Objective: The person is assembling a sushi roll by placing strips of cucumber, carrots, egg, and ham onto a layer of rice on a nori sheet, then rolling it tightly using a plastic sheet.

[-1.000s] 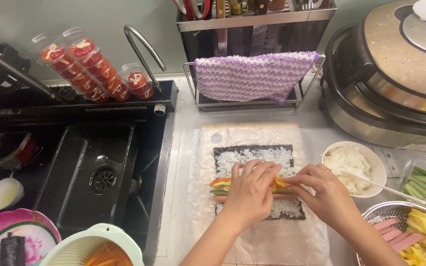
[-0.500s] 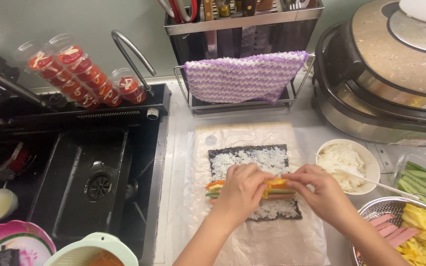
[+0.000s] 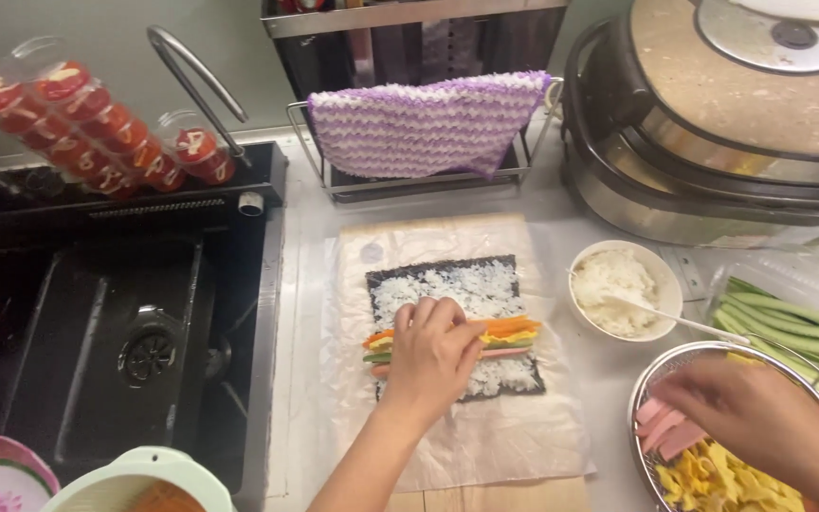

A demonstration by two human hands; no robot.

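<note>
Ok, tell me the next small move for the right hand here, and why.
Probably pick a strip from the metal strainer: the right hand is over it, while the left hand rests on the fillings across the rice-covered seaweed sheet.

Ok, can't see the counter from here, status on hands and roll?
Left hand flat on fillings. Right hand over strainer. Seaweed sheet unrolled. Nothing blocking.

Sink (image 3: 116, 351) left of seaweed sheet (image 3: 457, 327); rice bowl (image 3: 624, 290) right
</note>
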